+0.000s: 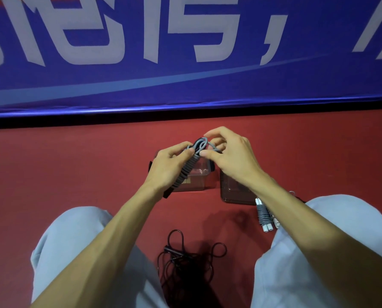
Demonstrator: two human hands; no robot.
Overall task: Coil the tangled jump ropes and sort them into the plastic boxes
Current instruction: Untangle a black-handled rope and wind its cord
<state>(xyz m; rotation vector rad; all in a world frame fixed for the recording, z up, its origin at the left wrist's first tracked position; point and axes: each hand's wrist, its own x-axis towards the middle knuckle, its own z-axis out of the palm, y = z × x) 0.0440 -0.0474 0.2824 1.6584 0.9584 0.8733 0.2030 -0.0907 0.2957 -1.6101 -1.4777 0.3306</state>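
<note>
Underfoot, red floor [74, 174]; blue banner [319, 81].

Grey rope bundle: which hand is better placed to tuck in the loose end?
Right. The right hand pinches the loose loop atop the grey rope bundle; the left hand grips its coiled part, steadying it.

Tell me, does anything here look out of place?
Yes. The black rope lies in a loose tangle on the floor, uncoiled. A wound grey bundle with white handles lies beside a plastic box, not inside it. The left hand and right hand hold a third, grey rope.
</note>
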